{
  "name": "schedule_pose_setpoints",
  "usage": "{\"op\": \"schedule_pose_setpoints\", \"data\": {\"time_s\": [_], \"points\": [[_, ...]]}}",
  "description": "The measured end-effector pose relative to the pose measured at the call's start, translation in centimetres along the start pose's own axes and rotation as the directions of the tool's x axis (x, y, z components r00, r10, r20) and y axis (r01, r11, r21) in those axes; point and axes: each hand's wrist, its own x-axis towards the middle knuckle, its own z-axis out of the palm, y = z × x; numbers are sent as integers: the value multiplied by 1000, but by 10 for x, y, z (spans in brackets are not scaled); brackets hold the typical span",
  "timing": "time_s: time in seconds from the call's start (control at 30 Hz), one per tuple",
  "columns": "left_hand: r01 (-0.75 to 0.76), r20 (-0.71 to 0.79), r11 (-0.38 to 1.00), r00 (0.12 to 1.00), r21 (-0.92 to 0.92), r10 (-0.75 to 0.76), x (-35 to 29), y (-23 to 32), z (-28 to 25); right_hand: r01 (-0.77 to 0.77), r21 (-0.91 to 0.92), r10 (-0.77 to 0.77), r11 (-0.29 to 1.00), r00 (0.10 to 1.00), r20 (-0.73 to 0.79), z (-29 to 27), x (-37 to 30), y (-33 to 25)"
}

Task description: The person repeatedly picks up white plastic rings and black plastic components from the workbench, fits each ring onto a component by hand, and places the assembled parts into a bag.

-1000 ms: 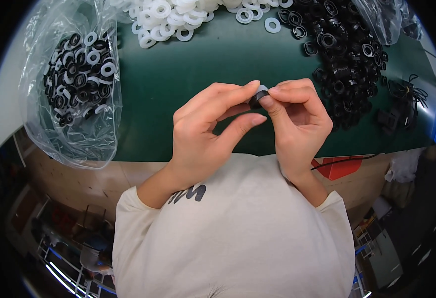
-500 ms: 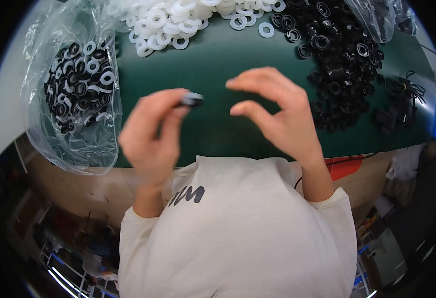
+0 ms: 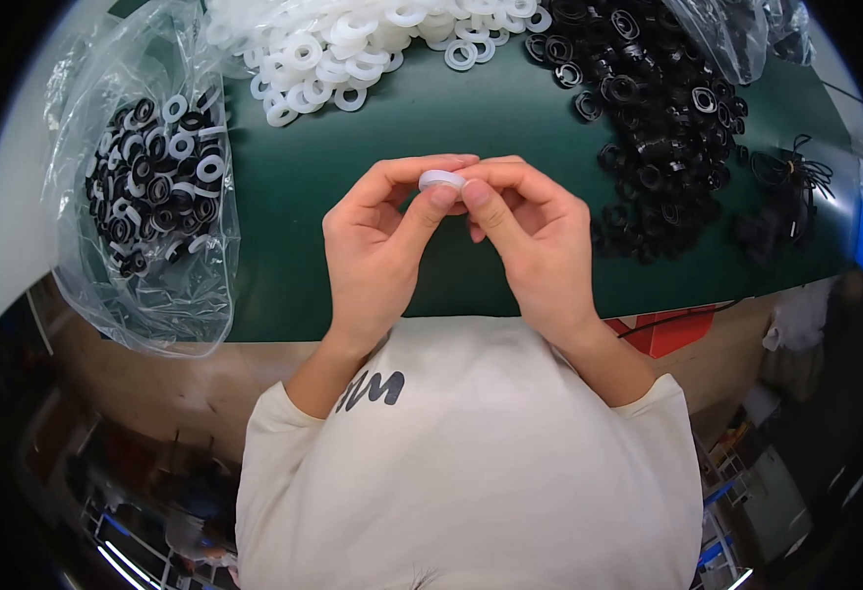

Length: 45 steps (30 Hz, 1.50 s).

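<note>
A white ring (image 3: 438, 178) is pinched between my two hands over the green table. My left hand (image 3: 377, 216) grips it with thumb and forefinger from the left. From the other side the thumb and fingers of my right hand (image 3: 545, 231) close on it, and the fingertips of both hands meet. My fingers cover part of the ring; whether a black part sits under it I cannot tell. Nearest beyond my hands lies a pile of white rings (image 3: 304, 54). To the right spreads a heap of black ring-shaped parts (image 3: 648, 138).
On the left, a clear plastic bag (image 3: 191, 310) holds several black-and-white ring pieces (image 3: 156, 182). Another clear bag (image 3: 731, 39) lies at the far right. A bundled black cable (image 3: 795, 177) rests near the right edge of the green table (image 3: 333, 305).
My left hand, which held a small dark-and-white piece, has come right. My right hand has closed from open and met it at a white ring. A lone white ring beside the pile is gone.
</note>
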Motion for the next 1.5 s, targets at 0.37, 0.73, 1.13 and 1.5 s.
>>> {"op": "schedule_pose_setpoints", "data": {"time_s": [0.37, 0.73, 1.13, 1.5], "points": [[139, -99, 983, 987, 124, -127, 9, -14, -12, 363, -931, -497, -50, 799, 338, -85, 46, 2], [157, -53, 979, 987, 131, -152, 2, -3, -3, 623, -660, -458, 420, 773, 438, -34, 4, 14], [-95, 38, 847, 995, 523, 88, -5, -4, -2, 231, -431, -304, 872, 946, -110, -18, -7, 5], [-30, -22, 973, 999, 230, 36, -11, -6, 7, 286, -553, -433, 783, 888, -153, -9, -12, 8]]}}
